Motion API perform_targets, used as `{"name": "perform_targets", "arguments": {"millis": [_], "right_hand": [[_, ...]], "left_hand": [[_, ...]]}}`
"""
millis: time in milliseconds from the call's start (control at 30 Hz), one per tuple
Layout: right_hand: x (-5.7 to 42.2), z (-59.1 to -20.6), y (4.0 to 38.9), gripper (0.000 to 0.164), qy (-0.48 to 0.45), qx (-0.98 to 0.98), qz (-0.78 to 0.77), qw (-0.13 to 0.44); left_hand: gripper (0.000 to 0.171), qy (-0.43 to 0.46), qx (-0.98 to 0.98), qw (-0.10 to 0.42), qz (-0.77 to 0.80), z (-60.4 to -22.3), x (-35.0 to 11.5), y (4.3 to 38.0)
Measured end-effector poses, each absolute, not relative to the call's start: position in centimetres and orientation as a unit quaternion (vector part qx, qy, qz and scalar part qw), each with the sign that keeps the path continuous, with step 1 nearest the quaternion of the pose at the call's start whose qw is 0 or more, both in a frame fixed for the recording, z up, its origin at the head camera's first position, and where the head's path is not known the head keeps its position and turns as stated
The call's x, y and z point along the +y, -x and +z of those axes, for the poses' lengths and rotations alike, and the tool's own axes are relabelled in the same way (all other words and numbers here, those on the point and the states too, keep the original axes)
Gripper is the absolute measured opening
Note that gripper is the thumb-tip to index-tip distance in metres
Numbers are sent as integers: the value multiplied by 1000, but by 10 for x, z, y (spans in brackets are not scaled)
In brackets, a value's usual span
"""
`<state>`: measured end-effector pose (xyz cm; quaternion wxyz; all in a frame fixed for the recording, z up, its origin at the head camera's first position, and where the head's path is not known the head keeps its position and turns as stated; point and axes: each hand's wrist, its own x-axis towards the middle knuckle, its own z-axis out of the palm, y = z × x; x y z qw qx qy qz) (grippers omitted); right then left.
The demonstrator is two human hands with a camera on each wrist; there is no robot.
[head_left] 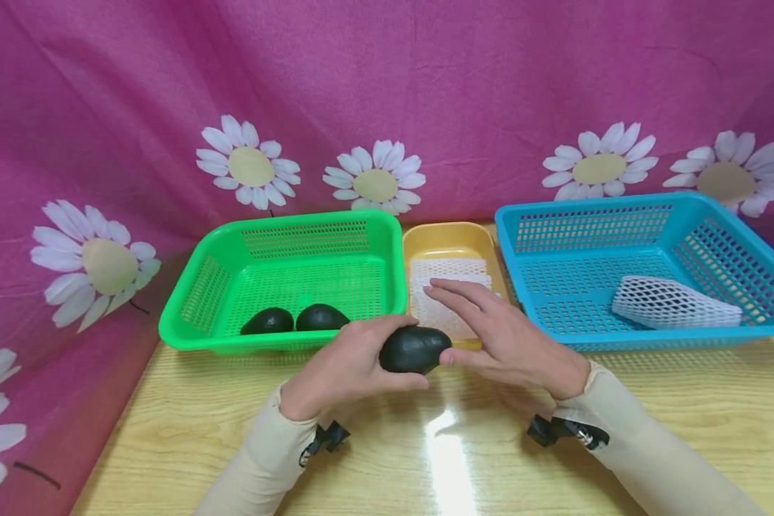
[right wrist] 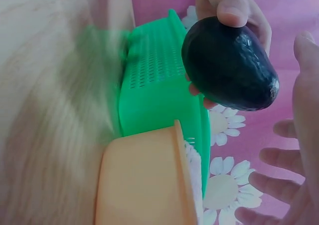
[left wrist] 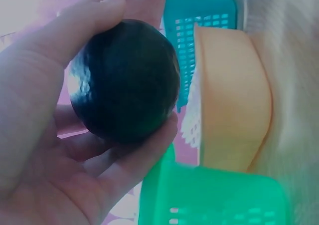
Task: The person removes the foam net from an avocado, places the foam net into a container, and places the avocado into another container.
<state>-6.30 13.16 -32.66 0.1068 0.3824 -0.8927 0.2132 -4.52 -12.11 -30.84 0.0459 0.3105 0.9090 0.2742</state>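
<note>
1. The dark avocado [head_left: 416, 350] is in your left hand [head_left: 355, 358], held up off the counter near the close end of the yellow tray. It is egg-shaped, its near-black skin finely pebbled and glossy where light catches it.
2. Your left hand grips it, thumb on one side and fingers curled round the other.
3. Your right hand [head_left: 506, 340] holds nothing; its fingers are spread just beside the fruit's narrower end.
4. Beyond your hands, the smooth plastic yellow tray [head_left: 448, 241] carries flat white mesh sleeves [head_left: 435, 308].
5. To your left, two more avocados [head_left: 321, 317] lie in the perforated green plastic basket [head_left: 309, 279].
6. To your right, a bulging white net [head_left: 671, 304] tapers to one end inside the blue lattice basket [head_left: 561, 279].
7. Under everything runs the shiny, wood-grained counter [head_left: 374, 466]; behind hangs magenta cloth [head_left: 477, 86] printed with daisies.
</note>
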Motion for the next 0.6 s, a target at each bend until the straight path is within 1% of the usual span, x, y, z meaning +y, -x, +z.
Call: {"name": "perform_targets", "arguments": {"millis": [167,367,600], "right_hand": [[128,-322,68,85,-391,-885,222,119],[123,-319,72,83,-385,-885,229,128],[116,-315,78,80,-377,-886,239,126]], "left_hand": [[75,-314,903,7,292,-304,-128,47],[67,-328,893,-43,305,-300,-134,53],[66,-302,888,-64,340,-299,-142,61]]}}
